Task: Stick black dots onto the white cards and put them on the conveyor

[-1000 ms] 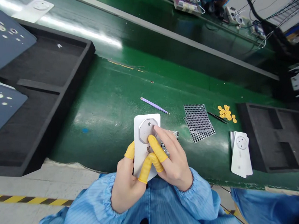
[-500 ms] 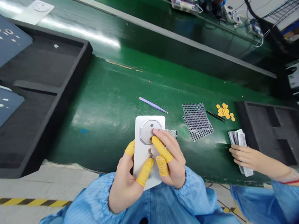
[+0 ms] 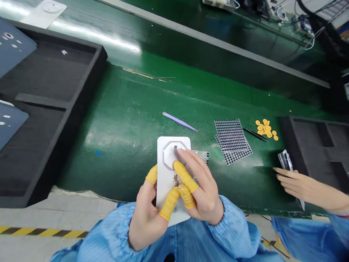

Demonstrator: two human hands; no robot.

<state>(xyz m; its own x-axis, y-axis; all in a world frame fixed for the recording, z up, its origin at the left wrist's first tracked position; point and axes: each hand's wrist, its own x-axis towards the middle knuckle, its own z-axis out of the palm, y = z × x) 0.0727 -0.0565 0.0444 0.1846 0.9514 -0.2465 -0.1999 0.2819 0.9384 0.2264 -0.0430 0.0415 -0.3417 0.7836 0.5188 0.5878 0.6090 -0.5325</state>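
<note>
The left hand [image 3: 150, 216] pinches the white panel [image 3: 163, 188] between thumb and fingers, above the table's [image 3: 128, 144] near edge; the right hand [image 3: 203, 193], fingers bent together, touches its octagonal ring [image 3: 165, 165].

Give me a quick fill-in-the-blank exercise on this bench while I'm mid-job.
1. The left hand grips a flat panel coloured ____.
2. The finger covers are coloured ____.
3. The tweezers nearest the small round discs are coloured ____.
4. Another person's hand reaches in from the picture's ____ side.

Missing words: white; yellow; black; right.
</note>
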